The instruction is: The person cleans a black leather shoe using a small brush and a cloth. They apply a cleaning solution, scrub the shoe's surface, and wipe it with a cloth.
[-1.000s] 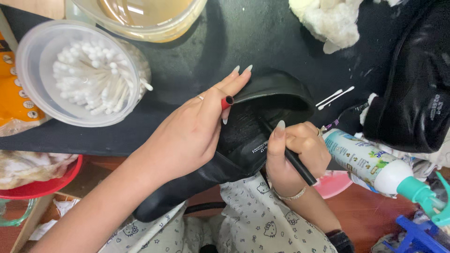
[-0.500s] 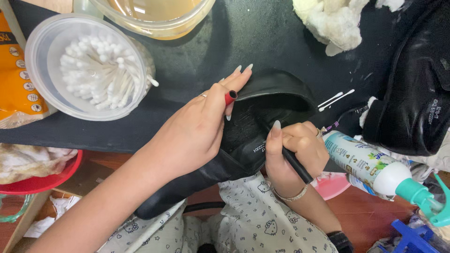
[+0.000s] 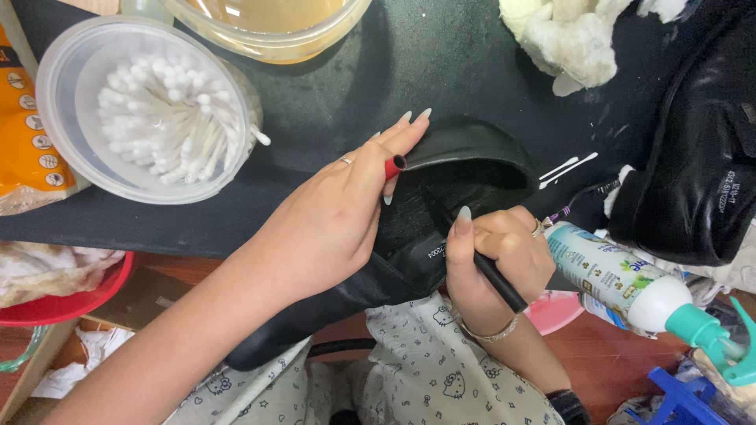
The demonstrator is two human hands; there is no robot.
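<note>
Tool tip [image 3: 465,250] — hidden inside shoe [image 3: 472,169]

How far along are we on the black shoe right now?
Done: supplies are laid out on the dark mat, namely the tub of cotton swabs, two loose swabs and a spray bottle. In hand: the left hand steadies the black shoe while the right hand works a black stick tool inside its opening. Left: a second black shoe lies untouched. How clean the inside is cannot be seen.

Bright, even overhead light, soft shadows under the hands, mild glare on plastic, sharp focus throughout.
</note>
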